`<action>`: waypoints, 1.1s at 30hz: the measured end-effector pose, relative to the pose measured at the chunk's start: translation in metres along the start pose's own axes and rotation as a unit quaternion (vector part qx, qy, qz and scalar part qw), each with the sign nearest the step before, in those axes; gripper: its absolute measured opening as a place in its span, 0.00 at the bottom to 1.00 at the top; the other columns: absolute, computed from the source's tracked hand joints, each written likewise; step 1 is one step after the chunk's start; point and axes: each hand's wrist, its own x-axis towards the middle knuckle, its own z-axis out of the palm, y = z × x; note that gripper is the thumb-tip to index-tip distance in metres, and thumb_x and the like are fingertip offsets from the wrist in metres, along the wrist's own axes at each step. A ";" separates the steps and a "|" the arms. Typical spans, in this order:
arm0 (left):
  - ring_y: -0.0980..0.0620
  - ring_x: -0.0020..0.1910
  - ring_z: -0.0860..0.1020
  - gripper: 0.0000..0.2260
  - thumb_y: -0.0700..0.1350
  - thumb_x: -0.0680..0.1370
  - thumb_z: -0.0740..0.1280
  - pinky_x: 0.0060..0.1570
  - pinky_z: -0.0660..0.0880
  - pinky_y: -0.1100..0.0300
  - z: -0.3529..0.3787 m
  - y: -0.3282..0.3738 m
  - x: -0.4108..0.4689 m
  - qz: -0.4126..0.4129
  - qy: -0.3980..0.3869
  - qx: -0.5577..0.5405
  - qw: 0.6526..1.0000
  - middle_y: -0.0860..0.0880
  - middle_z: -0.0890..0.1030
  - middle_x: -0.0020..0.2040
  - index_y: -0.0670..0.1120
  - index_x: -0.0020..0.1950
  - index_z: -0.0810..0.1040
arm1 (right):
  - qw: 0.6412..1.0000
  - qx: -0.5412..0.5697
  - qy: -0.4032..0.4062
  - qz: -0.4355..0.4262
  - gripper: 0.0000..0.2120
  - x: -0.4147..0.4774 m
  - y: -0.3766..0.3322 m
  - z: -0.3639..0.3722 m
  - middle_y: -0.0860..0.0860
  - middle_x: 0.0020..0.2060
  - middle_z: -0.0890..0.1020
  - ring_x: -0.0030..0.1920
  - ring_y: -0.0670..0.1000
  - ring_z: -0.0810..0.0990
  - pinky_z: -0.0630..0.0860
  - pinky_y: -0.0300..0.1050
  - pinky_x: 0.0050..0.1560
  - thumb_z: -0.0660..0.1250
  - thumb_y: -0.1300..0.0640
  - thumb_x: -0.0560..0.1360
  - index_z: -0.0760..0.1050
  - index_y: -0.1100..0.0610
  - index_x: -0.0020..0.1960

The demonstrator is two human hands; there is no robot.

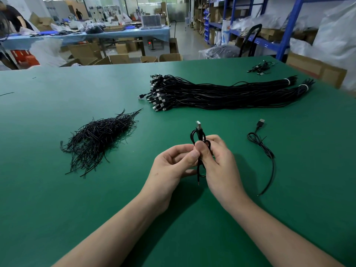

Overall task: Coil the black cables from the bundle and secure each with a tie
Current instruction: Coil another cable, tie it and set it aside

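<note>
Black cable coil (200, 132), left hand (171, 166), right hand (221, 162) gripping, middle hidden

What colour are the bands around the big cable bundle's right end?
White bands, seen best in the head view.

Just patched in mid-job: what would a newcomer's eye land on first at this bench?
Both hands at the centre: the left hand and right hand pinch a small coiled cable, its USB plug sticking up. Behind them to the right lies the big bundle of black cables on the green table, and to the left a loose pile of black ties.
</note>
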 end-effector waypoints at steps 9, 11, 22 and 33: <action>0.53 0.50 0.82 0.17 0.48 0.70 0.77 0.55 0.77 0.56 0.007 -0.007 0.002 0.018 0.019 -0.041 0.999 0.46 0.87 0.50 0.47 0.57 0.84 | 0.992 0.111 -0.005 0.061 0.18 -0.001 0.002 0.008 0.47 0.46 0.81 0.53 0.52 0.81 0.78 0.41 0.48 0.61 0.37 0.80 0.81 0.47 0.43; 0.54 0.51 0.83 0.16 0.46 0.71 0.76 0.52 0.78 0.61 0.008 -0.007 0.002 0.026 0.012 -0.048 0.998 0.46 0.87 0.54 0.47 0.58 0.84 | 0.980 0.164 -0.021 0.109 0.20 -0.002 0.000 0.008 0.53 0.45 0.84 0.48 0.47 0.83 0.76 0.33 0.44 0.63 0.38 0.77 0.80 0.55 0.48; 0.46 0.49 0.80 0.15 0.44 0.73 0.75 0.58 0.75 0.53 0.007 -0.006 0.002 0.026 -0.018 -0.068 0.997 0.39 0.84 0.49 0.44 0.58 0.83 | 0.921 0.277 -0.108 0.251 0.29 0.000 -0.012 -0.009 0.60 0.50 0.86 0.53 0.55 0.85 0.75 0.50 0.64 0.67 0.38 0.71 0.80 0.61 0.58; 0.50 0.47 0.83 0.20 0.44 0.74 0.74 0.55 0.79 0.55 0.002 -0.002 0.003 -0.014 -0.066 -0.108 0.992 0.42 0.84 0.50 0.39 0.64 0.80 | 0.876 0.344 -0.184 0.283 0.29 0.004 -0.015 -0.021 0.65 0.62 0.80 0.62 0.59 0.80 0.75 0.50 0.67 0.67 0.43 0.76 0.76 0.66 0.64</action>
